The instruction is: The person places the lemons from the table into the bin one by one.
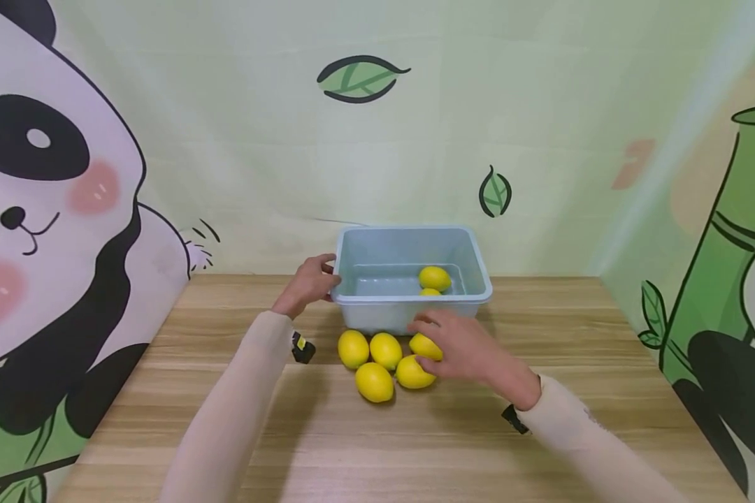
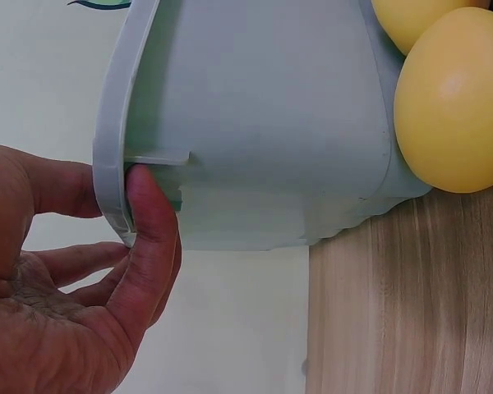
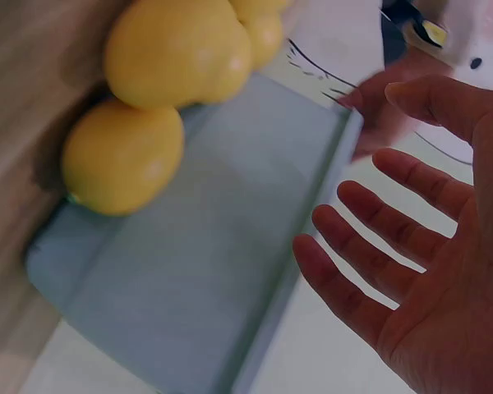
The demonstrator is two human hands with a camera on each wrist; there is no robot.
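Note:
A light-blue plastic basin (image 1: 377,307) stands on the table with two lemons (image 1: 435,279) inside. My left hand (image 1: 308,283) grips the basin's left rim; in the left wrist view the thumb and fingers pinch the rim (image 2: 111,139) from both sides. Several lemons (image 1: 374,382) lie grouped on the table just in front of the basin. Over the right side of that group is my right hand (image 1: 462,346), partly hiding a lemon (image 1: 425,346) by the basin wall. Its fingers (image 3: 370,263) are spread, with nothing held in the right wrist view.
The wooden table (image 1: 365,454) extends around the basin and lemons. Close behind the basin hangs a pale green backdrop (image 1: 258,161) with a printed panda and leaves. Each wrist carries a small black device (image 1: 303,348).

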